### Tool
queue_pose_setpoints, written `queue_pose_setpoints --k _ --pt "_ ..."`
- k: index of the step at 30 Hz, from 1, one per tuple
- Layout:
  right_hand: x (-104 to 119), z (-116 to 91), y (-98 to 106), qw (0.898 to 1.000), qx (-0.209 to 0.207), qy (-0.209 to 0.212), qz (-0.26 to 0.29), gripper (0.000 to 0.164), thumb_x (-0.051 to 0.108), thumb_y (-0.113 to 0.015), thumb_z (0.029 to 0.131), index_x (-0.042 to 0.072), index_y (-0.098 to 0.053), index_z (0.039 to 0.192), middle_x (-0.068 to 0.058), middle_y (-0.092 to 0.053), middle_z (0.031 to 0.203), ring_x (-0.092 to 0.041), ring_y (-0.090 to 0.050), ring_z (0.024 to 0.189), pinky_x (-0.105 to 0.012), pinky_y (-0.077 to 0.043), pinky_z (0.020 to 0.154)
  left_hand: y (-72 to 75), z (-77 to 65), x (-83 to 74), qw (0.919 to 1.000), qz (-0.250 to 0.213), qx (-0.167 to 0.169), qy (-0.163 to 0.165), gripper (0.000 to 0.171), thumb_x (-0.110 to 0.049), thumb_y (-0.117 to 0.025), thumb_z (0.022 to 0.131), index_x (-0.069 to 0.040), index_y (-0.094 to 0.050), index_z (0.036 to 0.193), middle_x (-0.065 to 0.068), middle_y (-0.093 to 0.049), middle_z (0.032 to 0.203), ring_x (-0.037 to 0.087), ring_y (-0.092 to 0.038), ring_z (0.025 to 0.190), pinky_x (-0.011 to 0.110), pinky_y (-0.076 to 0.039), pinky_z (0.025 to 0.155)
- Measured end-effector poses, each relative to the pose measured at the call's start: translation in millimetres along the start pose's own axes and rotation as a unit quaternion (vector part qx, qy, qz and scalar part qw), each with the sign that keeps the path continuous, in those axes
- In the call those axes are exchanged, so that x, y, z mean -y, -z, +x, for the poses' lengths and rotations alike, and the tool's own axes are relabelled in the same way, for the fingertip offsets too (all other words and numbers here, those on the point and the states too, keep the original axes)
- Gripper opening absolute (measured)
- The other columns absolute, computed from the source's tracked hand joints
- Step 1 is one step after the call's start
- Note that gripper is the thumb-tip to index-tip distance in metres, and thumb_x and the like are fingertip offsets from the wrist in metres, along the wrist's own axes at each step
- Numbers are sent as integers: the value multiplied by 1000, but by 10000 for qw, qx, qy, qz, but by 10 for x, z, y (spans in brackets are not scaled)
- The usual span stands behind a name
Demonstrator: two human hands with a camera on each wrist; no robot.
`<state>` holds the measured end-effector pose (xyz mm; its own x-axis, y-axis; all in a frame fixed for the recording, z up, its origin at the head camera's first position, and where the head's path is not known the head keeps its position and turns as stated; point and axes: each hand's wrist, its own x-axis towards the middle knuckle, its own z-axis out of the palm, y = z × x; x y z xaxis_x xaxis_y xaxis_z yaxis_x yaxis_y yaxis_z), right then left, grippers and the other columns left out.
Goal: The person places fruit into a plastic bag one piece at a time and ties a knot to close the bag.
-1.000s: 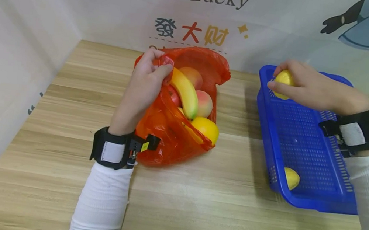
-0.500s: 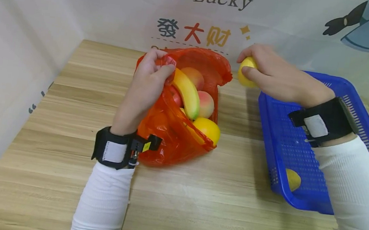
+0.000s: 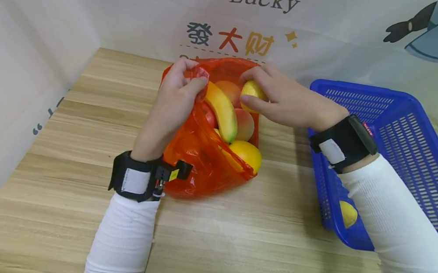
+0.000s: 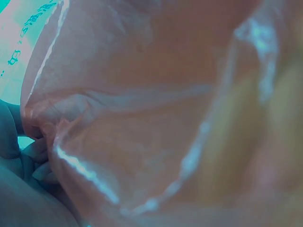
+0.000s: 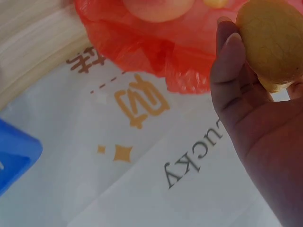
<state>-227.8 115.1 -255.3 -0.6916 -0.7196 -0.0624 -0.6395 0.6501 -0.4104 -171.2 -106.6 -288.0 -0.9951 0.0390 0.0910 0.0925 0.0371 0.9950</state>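
Note:
A red plastic bag (image 3: 200,170) lies with its mouth spread wide on the table. Its rim is pinched between the thumb and fingers of my left hand (image 3: 177,91), and the left wrist view shows the thin film (image 4: 128,127) up close. In the bag I see a banana (image 3: 223,115), a peach (image 3: 244,126), an orange-red round fruit (image 3: 227,91), a red fruit (image 3: 208,113) partly covered, and a yellow round fruit (image 3: 246,153) by the near rim. Over the bag's right side, my right hand (image 3: 282,96) grips a yellow lemon (image 3: 252,92), also seen in the right wrist view (image 5: 272,40).
A blue plastic basket (image 3: 317,181) stands to the right, partly beneath my right forearm. Another yellow lemon (image 3: 348,214) lies in its near left corner. Behind the wooden table (image 3: 232,243) rises a printed white backdrop (image 3: 135,14).
My right hand has lifted the lemon from the basket's far left corner and carried it left to above the bag. The left hand still holds the bag's rim in nearly the same place.

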Motion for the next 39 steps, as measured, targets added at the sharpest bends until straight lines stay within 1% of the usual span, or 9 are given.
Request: queue_pose_setpoints --k 2,9,14,17,23,27,31,36,39 --pt "19 52 -45 9999 98 10 45 46 41 -46 102 14 -42 138 -12 -42 137 -25 -46 119 -45 -45 104 1 1 -2 10000 3 22 -6 19 -19 -44 103 -11 -40 120 5 -53 83 21 -60 77 23 -58 74" --pt "107 205 -215 9987 424 64 272 48 46 -49 100 19 -42 140 -7 -46 127 -21 -50 110 -41 -49 96 0 -7 -4 10000 27 80 -23 22 -18 -43 104 -10 -38 123 9 -53 90 24 -61 83 23 -58 77" --pt "143 289 -347 9973 477 463 322 47 41 -52 99 17 -47 139 -6 -48 133 -20 -44 122 -42 -42 106 -5 -2 -6 9999 18 63 -95 20 -17 -44 104 -10 -40 122 8 -53 85 22 -58 77 23 -57 74" --pt "176 313 -408 9958 607 639 236 48 41 -54 98 16 -47 139 -4 -49 136 -20 -41 127 -43 -37 111 -10 -3 -10 9999 -18 52 -89 19 -16 -44 103 -10 -41 121 7 -55 87 22 -59 79 25 -58 75" --pt "244 324 -494 9913 940 823 416 44 26 -61 94 13 -48 134 -1 -54 121 -16 -47 115 -34 -41 104 -16 -3 -11 10000 33 16 -49 19 -16 -43 103 -11 -42 121 7 -58 90 22 -60 86 28 -58 82" --pt "271 323 -517 9894 966 914 590 40 16 -64 90 12 -51 128 0 -56 115 -15 -49 110 -31 -44 100 -17 -1 -4 10000 42 15 -36 19 -16 -43 103 -11 -42 121 11 -60 97 24 -61 91 31 -58 85" --pt "290 324 -545 9866 1019 1018 770 34 9 -65 87 11 -54 119 -3 -54 105 -17 -50 101 -31 -46 90 -17 -3 1 10000 86 -4 -18 18 -16 -43 103 -12 -41 121 16 -61 104 29 -62 95 32 -59 86" --pt "322 319 -588 9869 1121 939 674 30 9 -67 88 13 -57 115 1 -60 104 -15 -52 102 -29 -47 95 -22 0 4 9999 148 -6 16 16 -15 -44 103 -13 -42 118 11 -61 92 30 -60 90 28 -57 83" --pt "336 319 -607 9880 1194 867 461 33 11 -69 88 15 -59 119 3 -63 111 -14 -52 107 -31 -41 102 -22 0 4 9998 178 1 -7 14 -14 -44 102 -12 -42 117 8 -59 87 28 -60 88 28 -57 82"
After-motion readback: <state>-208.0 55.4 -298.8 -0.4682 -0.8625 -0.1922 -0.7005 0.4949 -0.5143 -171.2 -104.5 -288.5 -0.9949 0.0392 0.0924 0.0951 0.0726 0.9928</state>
